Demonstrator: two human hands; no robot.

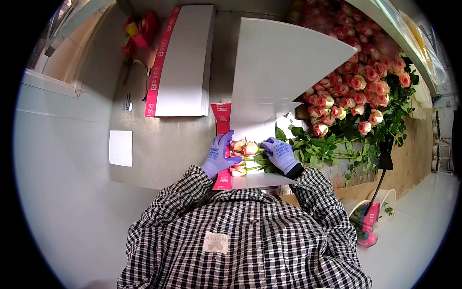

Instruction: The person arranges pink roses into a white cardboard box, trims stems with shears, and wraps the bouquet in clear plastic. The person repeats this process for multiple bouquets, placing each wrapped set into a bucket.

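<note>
Several cut roses (249,148) with pink-edged cream blooms lie on an open sheet of white cardboard (254,124) with a pink printed border, their heads toward the left. My left hand (218,153), in a purple glove, rests at the pink border with thumb and fingers spread around the blooms' left side. My right hand (281,153), gloved alike, is at the stems and leaves; its fingertips bend down there, and whether they grip a stem is unclear. The sheet's large upper flap (285,57) stretches away behind the hands.
A stack of white cardboard sheets (184,65) with pink borders lies at the back left. Many pink roses (371,76) are heaped at the right, with leafy stems (325,150) reaching toward me. A red tape dispenser (146,29), a small white card (121,148) and floor buckets (385,202) are also around.
</note>
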